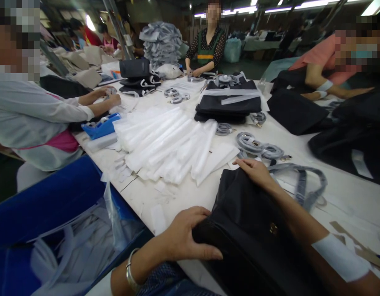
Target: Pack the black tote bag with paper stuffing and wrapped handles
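Note:
A black handbag (239, 222) with a small gold-coloured fitting lies tilted at the table's near edge, its lower part cut off by the frame. My left hand (190, 234) grips the bag's near left corner, thumb on one side and fingers on the other. At the far top corner, my right hand (254, 168) has its fingers closed on the bag's edge. Grey wrapped handles (310, 185) lie just right of the bag. Beyond my right hand are coiled, wrapped straps (250, 143) with metal clips.
White plastic sleeves (171, 144) spread over the table's middle. Behind them stands a stack of black bags (230, 100). A blue tape dispenser (100, 126) sits at the left edge, above a blue bin (48, 205) of plastic scraps. Co-workers are at the left, far side and right.

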